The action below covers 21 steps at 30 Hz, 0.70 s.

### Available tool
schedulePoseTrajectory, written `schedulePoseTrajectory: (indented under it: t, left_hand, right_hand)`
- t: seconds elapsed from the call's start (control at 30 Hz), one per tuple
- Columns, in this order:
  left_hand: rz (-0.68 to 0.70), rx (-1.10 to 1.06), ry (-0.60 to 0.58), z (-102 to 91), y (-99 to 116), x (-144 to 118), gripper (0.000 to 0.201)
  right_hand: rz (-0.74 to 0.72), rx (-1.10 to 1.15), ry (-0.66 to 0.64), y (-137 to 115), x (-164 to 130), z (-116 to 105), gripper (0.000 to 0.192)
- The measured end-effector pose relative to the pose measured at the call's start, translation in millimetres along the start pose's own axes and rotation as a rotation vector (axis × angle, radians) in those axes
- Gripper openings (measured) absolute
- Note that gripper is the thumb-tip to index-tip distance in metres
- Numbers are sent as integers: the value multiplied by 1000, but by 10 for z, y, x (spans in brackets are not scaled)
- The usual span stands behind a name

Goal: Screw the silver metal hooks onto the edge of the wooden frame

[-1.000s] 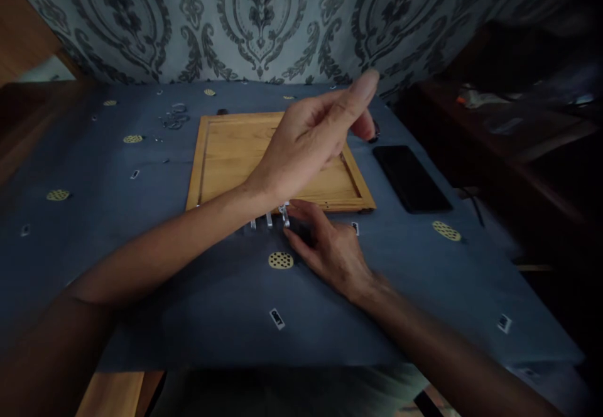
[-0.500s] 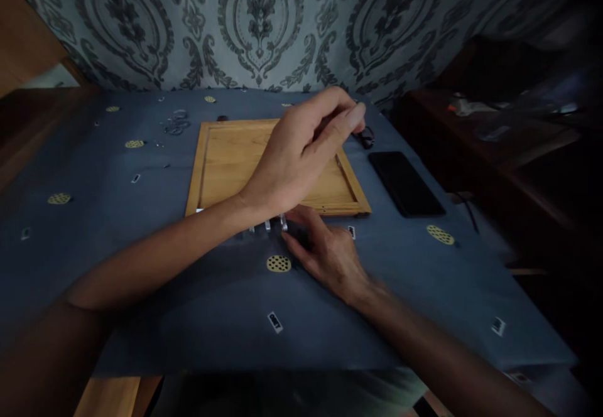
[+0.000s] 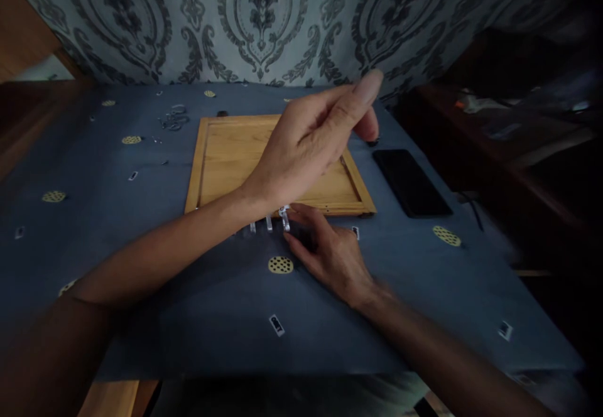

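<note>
My left hand (image 3: pixel 306 140) is raised above a framed wooden board (image 3: pixel 226 147), crossing over my right forearm's side. Its fingers are curled in, thumb and a fingertip close together; anything between them is too small to make out. At the board's front edge, my right hand (image 3: pixel 332 247) has thumb and forefinger closed about a small shiny clip-like piece (image 3: pixel 285 219). Similar shiny pieces (image 3: pixel 269 223) stick out along that edge to the left, partly covered by my left wrist. The far right part of the board is hidden behind my left hand.
A black phone (image 3: pixel 412 183) lies right of the board. Thin grey loops (image 3: pixel 173 117) and tiny bits (image 3: pixel 164 162) lie to the left on the blue patterned tablecloth (image 3: pixel 211 316). A patterned curtain (image 3: pixel 261 21) hangs behind; a dark shelf with clutter stands at right.
My left hand has moved slightly to the right and up, its thumb now pointing higher. My right hand stays at the shiny piece. The view has shifted a little.
</note>
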State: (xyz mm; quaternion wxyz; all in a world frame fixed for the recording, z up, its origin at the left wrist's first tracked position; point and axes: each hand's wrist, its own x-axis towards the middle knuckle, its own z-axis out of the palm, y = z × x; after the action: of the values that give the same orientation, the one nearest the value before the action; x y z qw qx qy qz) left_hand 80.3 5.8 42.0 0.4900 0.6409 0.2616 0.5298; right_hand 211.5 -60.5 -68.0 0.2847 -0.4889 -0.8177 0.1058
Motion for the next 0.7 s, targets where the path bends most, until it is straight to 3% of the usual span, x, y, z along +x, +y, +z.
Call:
schedulePoseTrajectory:
  t: [0.23,0.4,0.7]
  left_hand:
    - [-6,21,-17,-21,-4,9,50]
    - [107,124,-6,0,58,-68,36]
    - [-19,34,-54,1,99,-41,45]
  right_hand:
    - [12,5,-7,-2,-2,1,36]
    - [8,-39,7,-7,2,-7,30]
    - [-3,-15,23,-16,4,-9,30]
